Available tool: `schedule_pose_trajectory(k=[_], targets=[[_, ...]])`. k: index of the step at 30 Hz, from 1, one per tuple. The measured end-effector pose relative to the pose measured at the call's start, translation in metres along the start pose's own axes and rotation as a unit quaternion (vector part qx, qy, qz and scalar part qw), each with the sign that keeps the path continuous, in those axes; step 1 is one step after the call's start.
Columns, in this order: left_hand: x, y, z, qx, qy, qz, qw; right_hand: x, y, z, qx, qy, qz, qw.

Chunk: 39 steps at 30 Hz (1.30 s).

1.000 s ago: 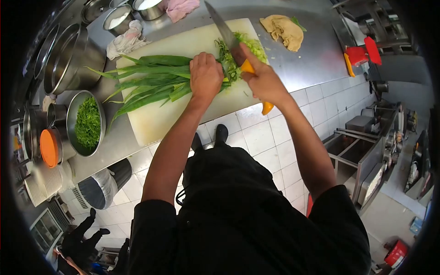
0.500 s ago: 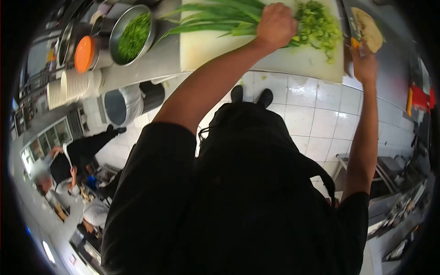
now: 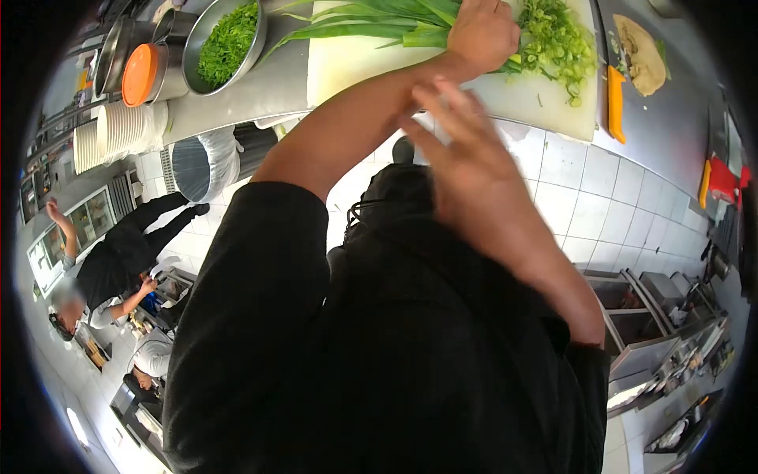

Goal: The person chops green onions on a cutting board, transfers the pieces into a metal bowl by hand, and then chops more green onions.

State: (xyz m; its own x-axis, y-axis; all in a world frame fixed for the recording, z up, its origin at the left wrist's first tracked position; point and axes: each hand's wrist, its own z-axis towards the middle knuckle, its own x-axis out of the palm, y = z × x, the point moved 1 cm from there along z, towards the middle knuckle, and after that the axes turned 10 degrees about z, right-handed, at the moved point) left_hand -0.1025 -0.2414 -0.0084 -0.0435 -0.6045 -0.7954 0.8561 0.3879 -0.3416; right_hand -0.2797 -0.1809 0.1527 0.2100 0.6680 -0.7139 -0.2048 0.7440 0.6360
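My left hand is closed around a bunch of green onions on the white cutting board. Their long leaves trail off to the left. Beside the fist, to the right, chopped green onion is heaped on the board. My right hand is in the air near my left forearm, its fingers apart and slightly blurred, holding nothing. A knife with an orange handle lies at the board's right edge; its blade is hard to make out.
At the left stand a metal bowl of chopped greens, a container with an orange lid and stacked white tubs. A lined bin is below the counter. A tan piece of food lies at the right. Two people work behind at the left.
My right hand has let go of the orange-handled knife and swung left toward my left forearm. My left hand keeps its grip on the green onions. A person behind has raised an arm.
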Motion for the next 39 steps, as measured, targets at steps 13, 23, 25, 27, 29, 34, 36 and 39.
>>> schedule_pose_trajectory(k=[13,23,25,27,29,34,36,39], targets=[[0.002,0.005,-0.004,0.068,-0.01,-0.036,0.997,-0.008,-0.146,0.013,0.079,-0.135,-0.153,0.976],[-0.003,0.005,0.001,0.008,-0.023,-0.096,0.995,0.005,-0.163,0.0,0.089,-0.077,-0.177,0.977],[-0.005,0.004,0.003,-0.003,-0.015,-0.097,0.995,0.01,-0.168,0.002,0.08,-0.088,-0.178,0.977],[-0.009,0.005,0.004,-0.015,0.0,-0.092,0.996,0.015,-0.172,0.008,0.073,-0.111,-0.189,0.973],[-0.013,0.008,0.01,-0.023,0.016,-0.088,0.996,0.019,-0.175,0.012,0.079,-0.129,-0.195,0.969],[-0.021,0.009,0.004,0.07,0.004,0.0,0.998,0.022,-0.181,0.014,0.09,-0.173,-0.197,0.961],[-0.02,0.0,-0.003,0.073,-0.021,0.044,0.996,0.016,-0.175,0.012,0.13,-0.144,-0.188,0.963],[-0.015,-0.006,-0.005,0.059,-0.073,0.086,0.992,-0.013,-0.171,0.009,0.18,-0.177,-0.125,0.96]])
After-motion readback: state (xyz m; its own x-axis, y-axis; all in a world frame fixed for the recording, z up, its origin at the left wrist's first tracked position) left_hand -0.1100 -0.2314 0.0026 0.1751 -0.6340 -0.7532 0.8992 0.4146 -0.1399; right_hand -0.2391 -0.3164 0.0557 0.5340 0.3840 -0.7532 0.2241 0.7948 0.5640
